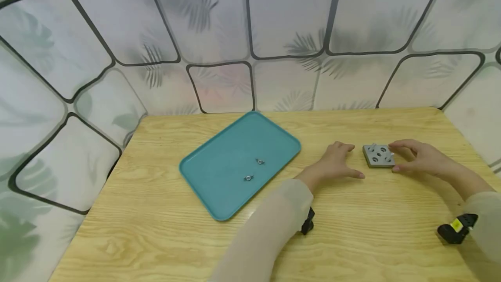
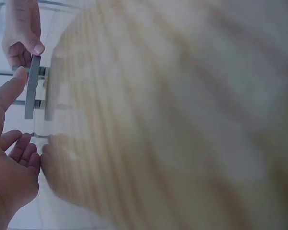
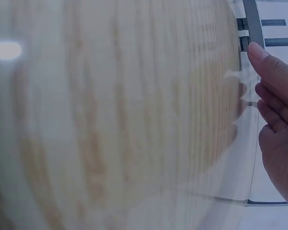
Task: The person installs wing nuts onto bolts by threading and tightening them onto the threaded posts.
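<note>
Grey, seemingly metal, the plate sits right of the tray. The right hand pinches its edge; the left hand, spread wide, holds nothing. Likely stiff and weighty, it suits gripping by opposite edges, clear of the bolts.

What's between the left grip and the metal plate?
Nothing visible: in the head view, only bare tabletop lies between the left grip and the metal plate. The right grip is at the plate's opposite edge; the blue tray lies clear of that gap.
</note>
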{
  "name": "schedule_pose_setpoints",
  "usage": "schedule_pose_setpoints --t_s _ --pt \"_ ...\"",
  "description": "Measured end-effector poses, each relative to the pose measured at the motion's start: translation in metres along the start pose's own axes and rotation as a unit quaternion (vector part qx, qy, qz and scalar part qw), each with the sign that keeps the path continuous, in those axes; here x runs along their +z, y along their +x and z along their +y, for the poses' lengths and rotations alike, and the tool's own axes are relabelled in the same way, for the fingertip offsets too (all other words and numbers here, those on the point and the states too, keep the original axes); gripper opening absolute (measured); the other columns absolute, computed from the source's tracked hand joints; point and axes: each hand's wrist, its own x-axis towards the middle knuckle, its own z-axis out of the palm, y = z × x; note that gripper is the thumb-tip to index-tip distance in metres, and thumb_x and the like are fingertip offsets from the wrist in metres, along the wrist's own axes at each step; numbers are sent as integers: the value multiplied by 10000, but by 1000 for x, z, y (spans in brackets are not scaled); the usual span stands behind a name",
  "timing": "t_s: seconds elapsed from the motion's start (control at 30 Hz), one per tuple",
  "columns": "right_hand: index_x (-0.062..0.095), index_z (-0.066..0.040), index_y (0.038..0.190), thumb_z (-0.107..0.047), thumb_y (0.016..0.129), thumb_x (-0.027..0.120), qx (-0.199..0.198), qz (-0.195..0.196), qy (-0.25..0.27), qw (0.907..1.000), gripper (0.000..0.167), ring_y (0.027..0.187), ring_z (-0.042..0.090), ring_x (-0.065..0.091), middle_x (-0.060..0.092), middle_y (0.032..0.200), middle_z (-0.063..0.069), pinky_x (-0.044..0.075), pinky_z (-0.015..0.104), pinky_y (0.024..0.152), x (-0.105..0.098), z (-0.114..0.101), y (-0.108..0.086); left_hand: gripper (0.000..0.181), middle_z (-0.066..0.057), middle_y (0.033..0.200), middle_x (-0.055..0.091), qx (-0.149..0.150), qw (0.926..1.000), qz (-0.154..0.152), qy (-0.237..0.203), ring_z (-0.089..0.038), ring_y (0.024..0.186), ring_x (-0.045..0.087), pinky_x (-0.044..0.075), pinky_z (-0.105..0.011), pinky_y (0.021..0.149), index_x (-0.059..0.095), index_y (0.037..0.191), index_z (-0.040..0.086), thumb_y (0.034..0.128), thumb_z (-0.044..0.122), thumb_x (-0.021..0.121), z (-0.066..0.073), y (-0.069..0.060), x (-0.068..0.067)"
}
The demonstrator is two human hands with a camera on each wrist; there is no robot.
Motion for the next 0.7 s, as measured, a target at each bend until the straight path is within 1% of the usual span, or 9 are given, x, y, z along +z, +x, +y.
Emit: schedule_pose_setpoints --t_s 0.1,0.2,0.27,0.33,0.37,0.43,0.47,0.53,0.7 --pt "402 57 1334 -165 780 772 71 -89 -43 9999 703 1294 575 193 450 1377 76 179 710 980 1 -3 0 836 44 1388 399 -77 9997 9 226 -103 1285 370 332 -171 1015 368 1449 197 770 535 719 3 5 4" --pt "381 76 1343 -164 782 771 104 -165 -61 9998 723 1275 603 194 351 1374 361 185 717 968 3 -6 1 812 56 1378 408 -239 9990 82 375 -100 1274 384 341 -173 1009 373 1447 213 783 552 695 6 8 8" --pt "385 61 1352 -166 786 768 80 -102 -73 9999 719 1339 510 199 374 1374 324 176 666 1026 5 -4 0 799 59 1369 415 -362 9981 157 481 -99 1258 397 350 -173 1000 382 1442 216 788 562 684 10 10 10" --pt "396 49 1356 -165 783 771 -40 -4 -131 9999 717 1399 231 233 405 1353 302 199 430 1134 7 -1 -1 796 63 1360 417 -468 9968 221 614 -92 1237 407 355 -168 989 386 1439 220 788 577 673 13 11 12" --pt "402 44 1358 -161 779 775 -116 44 -154 9998 718 1371 77 248 418 1340 299 210 288 1129 7 -1 -1 794 65 1354 417 -518 9962 250 656 -88 1224 410 356 -166 984 389 1436 222 787 582 671 15 12 13" --pt "409 30 1366 -165 773 781 -250 104 -225 9994 727 1210 -175 238 435 1330 283 204 48 1002 8 0 -1 789 72 1344 416 -617 9949 290 746 -78 1204 411 354 -164 978 393 1431 231 785 591 668 18 13 14" --pt "410 30 1367 -164 770 784 -327 118 -242 9991 731 1123 -245 228 444 1327 273 194 -18 912 8 1 -1 787 77 1341 415 -658 9943 302 777 -73 1199 409 350 -163 980 393 1429 236 784 593 666 20 13 15" --pt "420 36 1360 -160 759 793 -434 140 -230 9987 734 1041 -299 225 484 1320 180 198 -50 844 9 1 0 782 86 1336 412 -733 9937 321 786 -64 1191 404 342 -162 984 392 1427 246 783 597 665 23 14 16" --pt "462 42 1323 -167 742 807 -497 212 -164 9984 707 1024 -316 254 405 1177 -324 227 -45 836 9 2 1 779 85 1334 412 -757 9932 383 796 -62 1192 398 331 -163 990 392 1425 240 786 592 666 26 13 16"
